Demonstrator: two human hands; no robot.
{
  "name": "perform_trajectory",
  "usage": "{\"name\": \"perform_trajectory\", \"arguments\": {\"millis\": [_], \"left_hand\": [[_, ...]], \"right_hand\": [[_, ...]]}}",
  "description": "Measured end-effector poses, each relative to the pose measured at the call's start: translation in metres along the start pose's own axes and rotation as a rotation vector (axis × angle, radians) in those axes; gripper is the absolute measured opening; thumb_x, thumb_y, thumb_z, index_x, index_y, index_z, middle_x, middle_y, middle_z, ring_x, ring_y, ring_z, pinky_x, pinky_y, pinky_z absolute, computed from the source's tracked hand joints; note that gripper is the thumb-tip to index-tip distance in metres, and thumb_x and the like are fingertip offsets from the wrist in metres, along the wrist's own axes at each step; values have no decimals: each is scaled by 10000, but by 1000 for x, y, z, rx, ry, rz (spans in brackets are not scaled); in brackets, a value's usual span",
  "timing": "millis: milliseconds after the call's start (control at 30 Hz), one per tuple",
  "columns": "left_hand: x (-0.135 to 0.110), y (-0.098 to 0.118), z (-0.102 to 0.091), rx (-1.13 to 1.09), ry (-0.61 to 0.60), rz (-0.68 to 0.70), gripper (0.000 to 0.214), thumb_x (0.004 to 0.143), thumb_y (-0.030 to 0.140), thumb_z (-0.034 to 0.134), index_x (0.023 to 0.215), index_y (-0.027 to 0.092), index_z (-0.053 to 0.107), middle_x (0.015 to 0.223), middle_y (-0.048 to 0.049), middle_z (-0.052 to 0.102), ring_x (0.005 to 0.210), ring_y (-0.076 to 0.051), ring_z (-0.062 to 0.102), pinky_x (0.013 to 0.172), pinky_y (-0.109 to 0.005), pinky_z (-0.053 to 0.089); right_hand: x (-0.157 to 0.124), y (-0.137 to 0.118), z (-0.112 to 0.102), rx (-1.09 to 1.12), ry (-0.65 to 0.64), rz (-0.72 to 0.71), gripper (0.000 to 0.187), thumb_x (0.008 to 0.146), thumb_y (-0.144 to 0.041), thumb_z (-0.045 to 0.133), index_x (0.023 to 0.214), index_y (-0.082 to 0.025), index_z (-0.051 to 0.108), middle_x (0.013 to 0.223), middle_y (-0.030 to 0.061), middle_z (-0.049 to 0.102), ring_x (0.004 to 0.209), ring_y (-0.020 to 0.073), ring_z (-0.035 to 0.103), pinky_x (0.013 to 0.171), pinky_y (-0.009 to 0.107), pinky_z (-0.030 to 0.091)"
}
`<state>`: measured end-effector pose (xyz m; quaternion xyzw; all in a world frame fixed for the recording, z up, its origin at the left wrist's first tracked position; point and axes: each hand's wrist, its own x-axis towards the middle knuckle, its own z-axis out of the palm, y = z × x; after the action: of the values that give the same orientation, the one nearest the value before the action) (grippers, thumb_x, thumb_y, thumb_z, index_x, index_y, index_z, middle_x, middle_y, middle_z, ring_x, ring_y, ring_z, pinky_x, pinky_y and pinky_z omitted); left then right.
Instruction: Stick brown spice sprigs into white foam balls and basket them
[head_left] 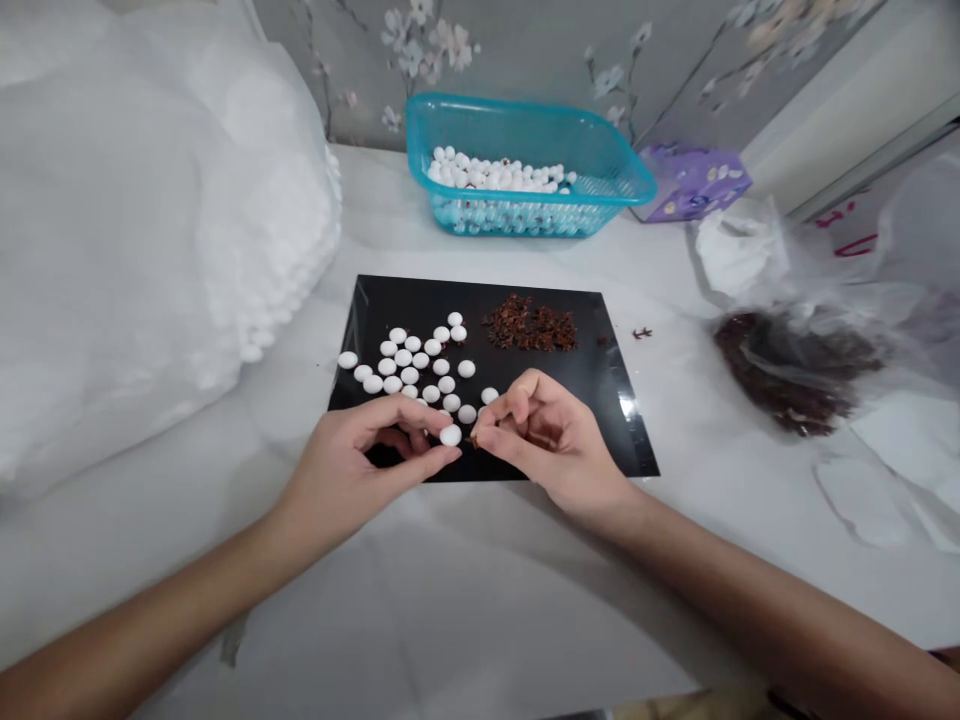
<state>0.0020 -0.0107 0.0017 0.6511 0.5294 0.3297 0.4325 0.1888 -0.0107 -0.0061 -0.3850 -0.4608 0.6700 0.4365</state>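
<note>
My left hand (pixel 360 455) pinches a small white ball (pixel 451 435) between thumb and fingertips, over the near edge of a black sheet (pixel 607 400). My right hand (pixel 540 435) is closed in a pinch on a tiny brown piece (pixel 474 439), its tip right beside the ball. Several loose white balls (pixel 409 365) lie on the left half of the sheet. A small heap of brown dried bits (pixel 531 327) sits at the sheet's far middle.
A teal basket (pixel 600 165) holding white balls stands at the back. A large clear bag of white balls (pixel 150 230) fills the left. A plastic bag of brown dried bits (pixel 795 370) lies at right, a purple box (pixel 694 180) behind it.
</note>
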Motion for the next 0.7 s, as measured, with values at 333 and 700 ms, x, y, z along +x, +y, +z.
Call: {"name": "perform_trajectory", "arguments": {"millis": [333,700], "left_hand": [[-1,-1,0,102,-14,54,79,684,247,699,750,213,672,616,56,636,531,-59,559,553,-153,493],[-2,-3,1,169,24,188,55,704,229,685,754,211,672,658,36,669,559,-75,594,540,-166,496]], "right_hand": [[0,2,3,-138,0,-49,290,790,-221,622,692,-199,349,753,-13,597,624,72,487,550,234,370],[-3,6,3,-267,-35,-130,291,818,-234,569,680,-214,314,763,4,569,631,98,487,538,257,379]]}}
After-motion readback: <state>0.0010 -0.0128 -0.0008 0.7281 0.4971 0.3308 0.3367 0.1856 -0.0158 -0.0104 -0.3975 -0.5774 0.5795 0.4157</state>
